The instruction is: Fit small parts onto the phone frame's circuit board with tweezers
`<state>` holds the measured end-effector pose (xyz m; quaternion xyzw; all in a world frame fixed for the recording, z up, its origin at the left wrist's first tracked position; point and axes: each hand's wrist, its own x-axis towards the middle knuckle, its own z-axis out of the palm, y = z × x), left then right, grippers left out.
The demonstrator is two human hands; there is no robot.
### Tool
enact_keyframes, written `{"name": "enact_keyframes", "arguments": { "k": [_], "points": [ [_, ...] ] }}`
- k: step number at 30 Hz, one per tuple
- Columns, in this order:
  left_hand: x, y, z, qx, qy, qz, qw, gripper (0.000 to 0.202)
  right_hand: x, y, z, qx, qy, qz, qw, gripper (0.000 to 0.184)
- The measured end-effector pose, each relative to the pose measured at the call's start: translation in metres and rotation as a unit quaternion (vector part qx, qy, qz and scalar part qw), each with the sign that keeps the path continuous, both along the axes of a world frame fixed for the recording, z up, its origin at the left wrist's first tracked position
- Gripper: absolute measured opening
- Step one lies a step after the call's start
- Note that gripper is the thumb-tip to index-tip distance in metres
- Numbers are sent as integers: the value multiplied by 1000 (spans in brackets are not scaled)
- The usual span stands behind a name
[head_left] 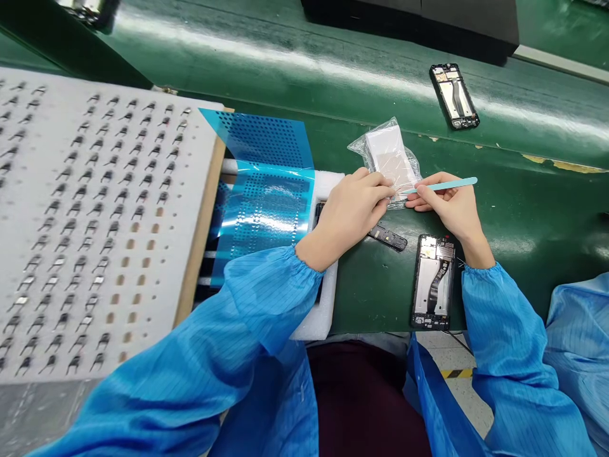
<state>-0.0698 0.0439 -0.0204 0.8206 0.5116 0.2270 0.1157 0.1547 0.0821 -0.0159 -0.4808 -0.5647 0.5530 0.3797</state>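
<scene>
My left hand [354, 206] rests over the near edge of a clear plastic bag [413, 164], its thumb and fingers closed on it. White flat pieces [387, 149] show through the film. From the right, my right hand [450, 206] pinches a slim light blue tool [450, 185] that looks like tweezers; its thin tip points at my left fingertips. What the tip touches is too small to make out. Just below my hands lie a narrow black phone part [390, 238] and an open phone body [434, 279] with a black ribbon cable.
At left stands a large white board [181, 254] with rows of small metal-legged parts. Perforated blue film [266, 209] hangs beside it over a white foam tray [326, 324]. Another opened phone [455, 96] lies farther back, near a black box [419, 22]. Someone's blue sleeve [583, 343] is at right.
</scene>
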Motion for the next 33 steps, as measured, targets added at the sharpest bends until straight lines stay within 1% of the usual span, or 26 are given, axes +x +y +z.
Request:
{"name": "enact_keyframes", "arguments": {
  "k": [10, 16, 22, 24, 26, 29, 31, 33],
  "points": [
    [-1, 1, 1, -2, -2, -6, 1000, 29, 3, 3, 3, -12, -9, 32, 999, 47],
    [-1, 1, -1, 4, 3, -5, 1000, 28, 0, 1, -1, -1, -4, 5, 1000, 47],
    [0, 1, 1, -2, 5, -3, 1000, 28, 0, 2, -3, 3, 12, -7, 1000, 47],
    [0, 1, 1, -7, 8, -2, 1000, 29, 0, 4, -1, 5, 17, -12, 1000, 45],
    [0, 1, 1, -9, 8, -3, 1000, 29, 2, 2, 4, 10, 18, -16, 1000, 43],
    [0, 0, -1, -4, -6, -4, 1000, 29, 10, -15, 19, 41, 8, -57, 998, 35],
    [-1, -2, 0, 8, -32, -5, 999, 29, 19, -40, 27, 59, -10, -116, 991, 29],
    [-3, -4, 3, 33, -58, 1, 998, 27, 29, -71, 29, 63, -29, -188, 980, 25]
  ]
}}
